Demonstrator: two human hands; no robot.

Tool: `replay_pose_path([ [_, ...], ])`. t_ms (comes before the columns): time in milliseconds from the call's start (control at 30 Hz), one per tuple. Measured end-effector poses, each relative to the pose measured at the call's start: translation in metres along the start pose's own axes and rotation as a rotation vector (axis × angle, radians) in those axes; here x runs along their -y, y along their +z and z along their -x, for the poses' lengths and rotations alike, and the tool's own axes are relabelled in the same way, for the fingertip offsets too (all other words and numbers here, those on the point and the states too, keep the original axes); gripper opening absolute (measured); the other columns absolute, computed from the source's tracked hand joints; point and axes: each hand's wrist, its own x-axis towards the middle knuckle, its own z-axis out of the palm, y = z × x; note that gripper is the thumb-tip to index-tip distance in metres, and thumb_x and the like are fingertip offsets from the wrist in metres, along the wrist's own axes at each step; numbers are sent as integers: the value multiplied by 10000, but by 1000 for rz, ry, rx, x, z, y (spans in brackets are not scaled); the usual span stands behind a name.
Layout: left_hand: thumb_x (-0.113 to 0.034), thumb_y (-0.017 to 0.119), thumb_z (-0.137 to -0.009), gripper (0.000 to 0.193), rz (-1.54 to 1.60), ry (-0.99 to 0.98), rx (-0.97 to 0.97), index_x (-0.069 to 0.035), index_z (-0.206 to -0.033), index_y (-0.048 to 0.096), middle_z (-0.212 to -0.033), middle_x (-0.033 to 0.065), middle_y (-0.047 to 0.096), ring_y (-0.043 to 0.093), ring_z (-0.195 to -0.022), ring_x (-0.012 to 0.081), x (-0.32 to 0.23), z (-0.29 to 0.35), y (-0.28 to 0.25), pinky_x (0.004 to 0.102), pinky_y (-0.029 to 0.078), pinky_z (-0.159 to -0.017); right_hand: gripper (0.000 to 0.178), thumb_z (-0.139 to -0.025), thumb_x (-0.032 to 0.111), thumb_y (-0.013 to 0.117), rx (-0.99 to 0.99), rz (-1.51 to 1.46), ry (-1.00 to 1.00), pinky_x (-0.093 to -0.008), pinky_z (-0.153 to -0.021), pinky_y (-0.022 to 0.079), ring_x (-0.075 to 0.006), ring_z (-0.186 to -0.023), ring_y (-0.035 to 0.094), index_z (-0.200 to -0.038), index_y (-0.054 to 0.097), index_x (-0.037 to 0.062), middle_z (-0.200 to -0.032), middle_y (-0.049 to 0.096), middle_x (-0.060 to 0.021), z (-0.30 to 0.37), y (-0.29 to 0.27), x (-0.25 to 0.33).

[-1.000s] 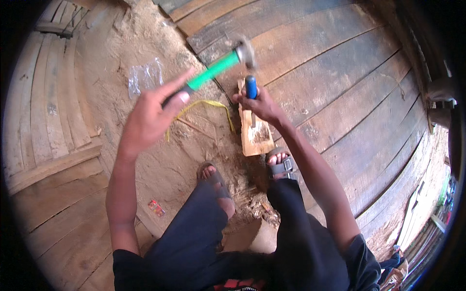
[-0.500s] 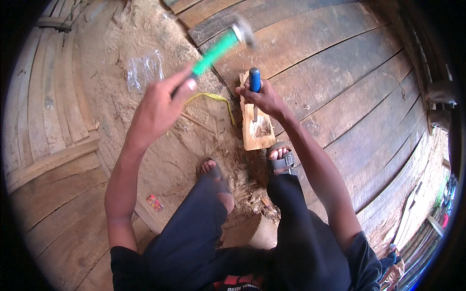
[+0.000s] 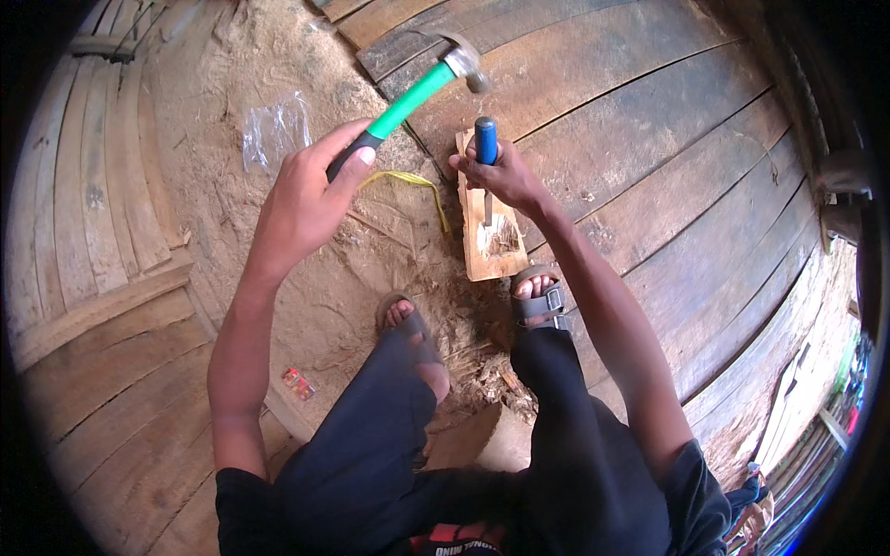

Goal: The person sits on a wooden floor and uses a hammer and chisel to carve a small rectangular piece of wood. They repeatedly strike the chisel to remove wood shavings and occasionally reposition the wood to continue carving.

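Hammer (image 3: 413,100), upper centre, clasped in left hand (image 3: 301,195); chisel (image 3: 486,142), just below, clasped in right hand (image 3: 508,178) over block (image 3: 482,266). Risk: off-centre blow could glance onto right hand.

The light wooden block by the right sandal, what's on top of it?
A blue-handled chisel, held in the right hand, points down at its hollow of torn wood. The hand and chisel cover part of the block, so what lies beneath them can't be seen.
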Motion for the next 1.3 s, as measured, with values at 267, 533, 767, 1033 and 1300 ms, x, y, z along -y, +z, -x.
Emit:
replay_pose_path([
  [267, -272, 538, -996, 375, -32, 134, -163, 10, -1243, 560, -772, 5, 509, 465, -655, 76, 3, 10, -4, 257, 396, -590, 400, -896, 378, 703, -77, 58, -25, -307, -564, 456, -106, -579, 528, -686, 535, 82, -631, 547, -9, 6, 3, 3],
  [533, -276, 488, -1006, 468, -263, 294, 155, 13, -1374, 498, -821, 124, 673, 601, -688, 181, -4, 2, 14, 403, 482, -625, 408, -892, 355, 711, -155, -8, -58, -303, -556, 446, -105, -577, 521, -680, 532, 55, -615, 525, -2, 5, 11, 6],
  [767, -337, 461, -1024, 535, -17, 203, -55, 33, -1411, 445, -776, 110, 648, 545, -604, 145, -7, -7, 16, 367, 478, -610, 397, -899, 329, 707, -68, 55, -52, -305, -544, 422, -99, -567, 494, -671, 522, 62, -614, 518, 3, 3, 4, 2],
  [1033, -343, 448, -1035, 491, 103, 160, 3, -20, -1404, 481, -665, -18, 510, 405, -509, 61, -16, -8, 20, 260, 352, -439, 391, -894, 334, 708, -104, 79, -63, -304, -536, 417, -104, -565, 511, -673, 528, 67, -601, 521, 7, 4, 1, 3],
  [1300, -357, 468, -1020, 545, -112, 90, 150, 65, -1364, 480, -1150, 288, 647, 669, -1023, 322, -13, -14, 21, 435, 506, -872, 410, -886, 351, 712, -92, 53, -39, -310, -555, 440, -110, -568, 508, -655, 519, 73, -613, 523, 0, 6, -1, -1],
])
